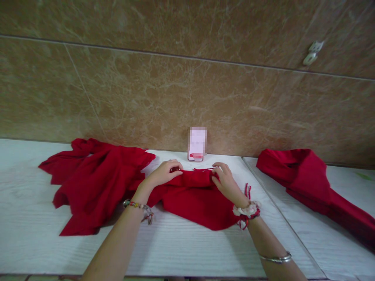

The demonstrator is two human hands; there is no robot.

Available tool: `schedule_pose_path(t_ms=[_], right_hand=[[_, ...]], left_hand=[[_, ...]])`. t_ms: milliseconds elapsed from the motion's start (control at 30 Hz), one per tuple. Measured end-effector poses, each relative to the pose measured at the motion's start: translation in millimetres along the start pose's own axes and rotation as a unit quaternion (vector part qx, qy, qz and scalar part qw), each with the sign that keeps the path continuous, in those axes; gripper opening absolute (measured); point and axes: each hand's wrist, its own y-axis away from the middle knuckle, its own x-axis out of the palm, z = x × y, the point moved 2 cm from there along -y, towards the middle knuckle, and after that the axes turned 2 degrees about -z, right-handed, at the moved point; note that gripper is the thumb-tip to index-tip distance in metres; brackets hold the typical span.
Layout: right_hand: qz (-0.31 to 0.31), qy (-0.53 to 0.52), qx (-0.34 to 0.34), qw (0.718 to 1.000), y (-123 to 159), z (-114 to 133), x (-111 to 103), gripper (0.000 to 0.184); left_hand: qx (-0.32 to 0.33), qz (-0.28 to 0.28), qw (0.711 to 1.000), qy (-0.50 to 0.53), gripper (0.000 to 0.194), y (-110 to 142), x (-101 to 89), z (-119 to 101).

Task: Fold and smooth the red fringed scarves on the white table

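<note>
A red cloth (199, 203) lies on the white tabletop in front of me, its far edge folded over into a band. My left hand (166, 171) grips the left end of that band between thumb and fingers. At the band's right end, my right hand (225, 179) pinches the fabric in the same way. Loose red threads (202, 169) show along the far edge between the hands. Close by on the left, a crumpled heap of red cloth (99, 183) has pointed corners hanging outward; where it meets the held cloth is partly hidden by my left hand and wrist.
A phone (197, 144) with a blurred screen leans against the brown tiled wall (175, 97) behind the table (175, 257). Another red cloth (310, 183) stretches along the right side, beyond a seam in the tabletop. A small white fitting (313, 52) is on the wall.
</note>
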Motion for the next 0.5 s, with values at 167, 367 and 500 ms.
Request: schedule_pose_path(t_ms=[167,367,500], right_hand=[[-0.134,-0.115,0.013,0.984,-4,-4,-34,0.017],[-0.021,-0.164,0.043,0.985,8,1,-57,0.016],[-0.119,-0.167,0.061,0.977,4,18,-99,0.021]], left_hand=[[0.027,-0.142,0.989,-0.028,0.017,1,-11.1,-4],[0.046,-0.258,0.961,-0.092,0.017,7,-25.5,-18],[0.091,-0.281,0.950,-0.103,0.020,10,-42.4,-48]])
